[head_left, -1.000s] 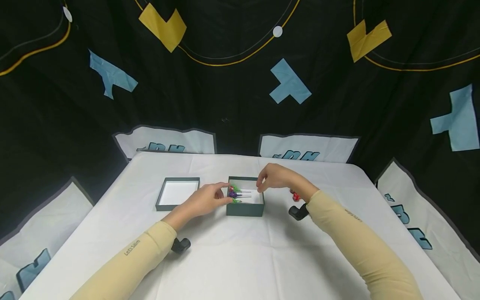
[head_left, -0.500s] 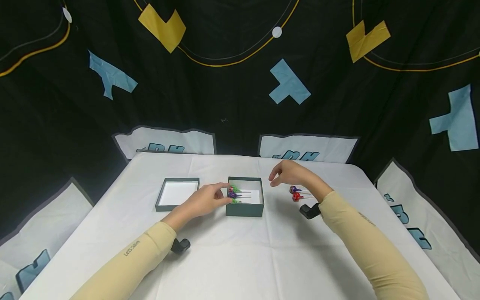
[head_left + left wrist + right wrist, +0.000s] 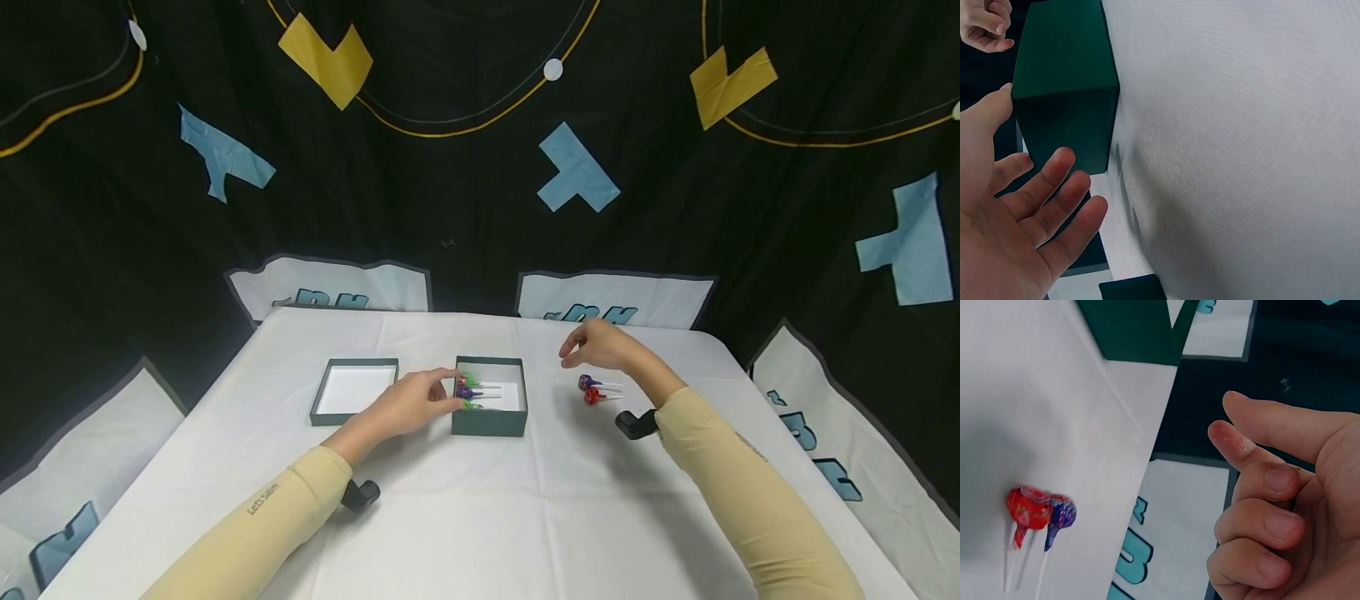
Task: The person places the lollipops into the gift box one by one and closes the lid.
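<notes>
My left hand [image 3: 408,403] is at the left side of a dark green box [image 3: 489,424], its thumb and forefinger touching the rim near the corners. In the left wrist view its other fingers are spread loosely beside the box wall. Several wrapped lollipops [image 3: 468,392], red, purple and green, lie inside the box with white sticks pointing right. My right hand [image 3: 603,344] hovers above and behind a purple lollipop [image 3: 587,382] and a red lollipop [image 3: 1027,507] on the table. Nothing is between its thumb and forefinger; the other fingers curl loosely.
The matching shallow lid [image 3: 335,419], white inside, lies left of the box. Everything stands on a table [image 3: 465,517] covered in white cloth. A black curtain [image 3: 465,200] hangs behind it. Each wrist carries a black camera mount [image 3: 636,425].
My right hand has moved right from the box's right rim to above the two loose lollipops, uncovering them to view. The left hand has stayed at the box.
</notes>
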The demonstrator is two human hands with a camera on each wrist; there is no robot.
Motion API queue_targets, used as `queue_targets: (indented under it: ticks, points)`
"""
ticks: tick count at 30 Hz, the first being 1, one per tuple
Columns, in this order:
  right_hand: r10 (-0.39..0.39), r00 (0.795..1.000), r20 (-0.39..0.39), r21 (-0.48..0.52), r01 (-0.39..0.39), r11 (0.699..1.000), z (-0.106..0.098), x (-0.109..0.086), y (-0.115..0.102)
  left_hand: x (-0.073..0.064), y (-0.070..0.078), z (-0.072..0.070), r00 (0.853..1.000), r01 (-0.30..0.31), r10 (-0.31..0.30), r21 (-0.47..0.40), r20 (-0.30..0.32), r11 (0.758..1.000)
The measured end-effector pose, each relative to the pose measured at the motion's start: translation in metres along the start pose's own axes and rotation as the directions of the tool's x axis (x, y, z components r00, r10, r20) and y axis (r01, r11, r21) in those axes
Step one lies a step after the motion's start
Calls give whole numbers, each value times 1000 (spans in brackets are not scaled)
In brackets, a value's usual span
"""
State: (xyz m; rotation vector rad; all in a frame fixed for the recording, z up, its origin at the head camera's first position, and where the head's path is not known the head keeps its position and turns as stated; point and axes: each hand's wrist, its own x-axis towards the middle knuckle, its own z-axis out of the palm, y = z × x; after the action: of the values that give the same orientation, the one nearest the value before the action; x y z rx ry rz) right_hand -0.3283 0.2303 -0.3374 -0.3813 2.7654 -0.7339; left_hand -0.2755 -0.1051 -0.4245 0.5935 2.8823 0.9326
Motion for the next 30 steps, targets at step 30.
queue_targets:
  ticks: [30]
  points:
    - [154,988,-34,175,-146,974,-1,-3,72,1,-3,1,1000,-16,16,-21,4,1000]
